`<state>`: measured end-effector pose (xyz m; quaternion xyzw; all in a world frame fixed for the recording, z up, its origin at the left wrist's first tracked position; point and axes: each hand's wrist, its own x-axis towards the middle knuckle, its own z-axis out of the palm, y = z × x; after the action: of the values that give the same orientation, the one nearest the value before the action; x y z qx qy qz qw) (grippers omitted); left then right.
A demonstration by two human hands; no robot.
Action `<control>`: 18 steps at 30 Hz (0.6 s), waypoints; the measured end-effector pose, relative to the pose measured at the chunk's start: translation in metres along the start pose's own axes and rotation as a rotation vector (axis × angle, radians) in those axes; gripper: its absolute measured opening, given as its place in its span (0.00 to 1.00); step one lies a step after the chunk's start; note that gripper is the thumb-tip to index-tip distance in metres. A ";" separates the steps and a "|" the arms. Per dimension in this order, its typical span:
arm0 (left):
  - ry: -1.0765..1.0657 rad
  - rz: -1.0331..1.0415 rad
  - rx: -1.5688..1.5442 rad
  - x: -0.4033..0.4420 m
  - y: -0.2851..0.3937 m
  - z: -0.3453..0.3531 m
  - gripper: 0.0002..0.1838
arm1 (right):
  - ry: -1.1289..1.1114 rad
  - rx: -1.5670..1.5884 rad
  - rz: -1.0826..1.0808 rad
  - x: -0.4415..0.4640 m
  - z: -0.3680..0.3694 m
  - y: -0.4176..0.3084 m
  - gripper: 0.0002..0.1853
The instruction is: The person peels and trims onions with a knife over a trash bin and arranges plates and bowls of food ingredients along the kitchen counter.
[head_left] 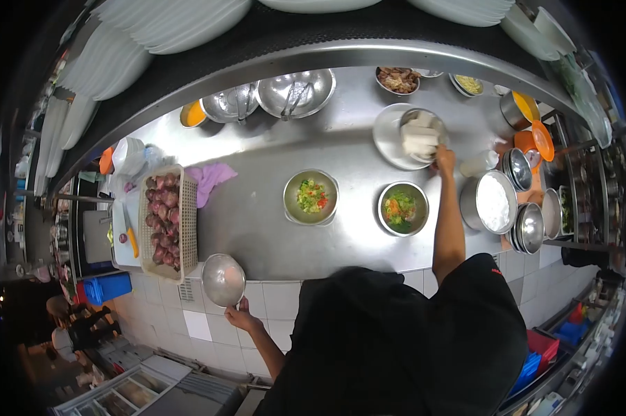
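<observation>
My left hand (241, 317) is closed on the rim of a shiny metal bowl (219, 283), which hangs tilted just off the front edge of the steel table; a pinkish patch shows in it. Across the table, my right hand (444, 161) grips the near edge of a small metal bowl (411, 118) heaped with pale white pieces (421, 138), over a large round plate (388, 137). My fingertips there are partly hidden. Nearer me stand a metal bowl of mixed green vegetables (401, 210) and another of chopped green and red vegetables (312, 197).
A basket of red onions (146, 239) stands left, beside a board with a yellow-handled knife (132, 243). A white-filled pot (494, 202) and stacked bowls (530, 227) line the right. Large metal bowls (313, 104) sit under the overhead shelf (313, 54). Someone (66, 336) is at far left.
</observation>
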<state>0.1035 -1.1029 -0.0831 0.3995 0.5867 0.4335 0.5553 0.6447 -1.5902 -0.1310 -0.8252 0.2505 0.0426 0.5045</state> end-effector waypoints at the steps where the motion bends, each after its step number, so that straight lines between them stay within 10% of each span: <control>1: 0.007 -0.001 -0.002 0.001 0.002 -0.005 0.15 | 0.070 0.111 0.005 0.009 -0.004 0.003 0.28; 6: 0.066 -0.020 0.024 0.013 -0.002 -0.019 0.17 | 0.087 0.345 0.065 0.043 -0.023 -0.011 0.27; 9: 0.076 0.002 0.020 0.015 -0.002 -0.021 0.16 | 0.128 -0.075 -0.033 0.032 -0.029 -0.043 0.36; 11: 0.096 0.014 0.019 0.013 -0.006 -0.026 0.16 | 0.843 -0.522 -0.278 0.019 -0.011 -0.076 0.45; 12: 0.077 0.008 0.022 0.017 -0.011 -0.031 0.15 | 0.822 -0.524 -0.310 0.034 -0.006 -0.084 0.45; 16: 0.084 0.064 -0.004 0.019 -0.013 -0.044 0.13 | -0.545 0.794 -0.421 0.178 0.023 -0.091 0.42; 18: 0.131 0.112 -0.045 0.013 -0.008 -0.044 0.13 | -0.389 -0.589 -0.988 0.406 0.040 -0.068 0.28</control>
<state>0.0589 -1.0964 -0.0947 0.3898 0.5887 0.5021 0.4994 1.0364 -1.6816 -0.2258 -0.9259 -0.2813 0.0209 0.2514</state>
